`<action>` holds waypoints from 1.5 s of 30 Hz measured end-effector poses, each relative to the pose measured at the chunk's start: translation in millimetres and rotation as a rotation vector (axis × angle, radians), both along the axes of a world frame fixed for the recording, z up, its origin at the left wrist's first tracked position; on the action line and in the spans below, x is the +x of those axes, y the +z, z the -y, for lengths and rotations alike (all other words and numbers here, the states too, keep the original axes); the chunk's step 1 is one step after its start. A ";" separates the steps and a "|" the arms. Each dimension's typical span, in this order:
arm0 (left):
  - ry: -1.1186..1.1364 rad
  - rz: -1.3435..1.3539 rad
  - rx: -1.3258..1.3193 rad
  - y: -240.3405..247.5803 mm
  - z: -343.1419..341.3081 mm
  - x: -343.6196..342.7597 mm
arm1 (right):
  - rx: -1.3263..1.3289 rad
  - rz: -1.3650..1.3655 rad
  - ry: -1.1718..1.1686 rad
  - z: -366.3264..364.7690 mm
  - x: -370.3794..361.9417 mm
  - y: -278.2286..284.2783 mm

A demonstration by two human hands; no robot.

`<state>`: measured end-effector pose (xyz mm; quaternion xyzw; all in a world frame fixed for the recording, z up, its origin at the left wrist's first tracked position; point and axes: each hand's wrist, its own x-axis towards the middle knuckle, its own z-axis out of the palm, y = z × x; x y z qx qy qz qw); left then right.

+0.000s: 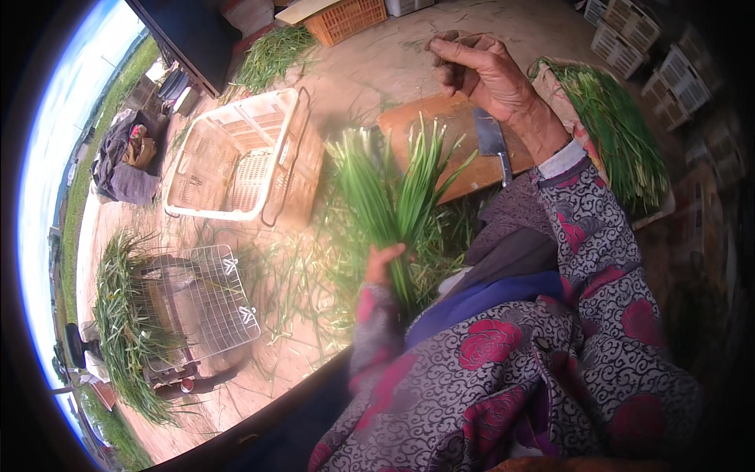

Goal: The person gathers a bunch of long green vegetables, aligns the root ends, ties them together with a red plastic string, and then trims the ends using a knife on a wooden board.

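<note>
My left hand (384, 261) is wrapped round the lower part of a bunch of long green chives (393, 193). The leaves fan upward in two clumps with pale ends on top. Raised above the wooden cutting board (409, 118), my right hand (480, 67) has its fingers curled in toward the thumb. Whatever lies between those fingers, if anything, I cannot make out. A cleaver (490, 135) with a dark handle rests on the right part of the board, below my right hand and not touched by it.
An orange-white plastic crate (228, 212) stands left of the bunch. Further left, greens (130, 338) hang over a wire rack (212, 291). A heap of chives (609, 126) fills a container at the right. Loose leaves litter the floor, and stacked crates (621, 39) stand far right.
</note>
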<state>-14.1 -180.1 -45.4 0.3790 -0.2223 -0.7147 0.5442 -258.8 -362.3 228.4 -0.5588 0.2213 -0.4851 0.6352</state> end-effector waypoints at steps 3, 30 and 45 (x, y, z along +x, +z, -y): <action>-0.004 0.054 -0.012 -5.2 -2.1 6.0 | -0.488 -0.780 -0.040 11.5 33.1 -49.1; 0.019 0.508 -0.101 22.6 4.3 -4.6 | -0.408 -1.359 0.194 13.2 -6.6 -105.0; 0.401 0.401 0.041 -33.8 12.5 61.8 | -0.132 -0.405 -0.540 21.8 -60.4 -43.8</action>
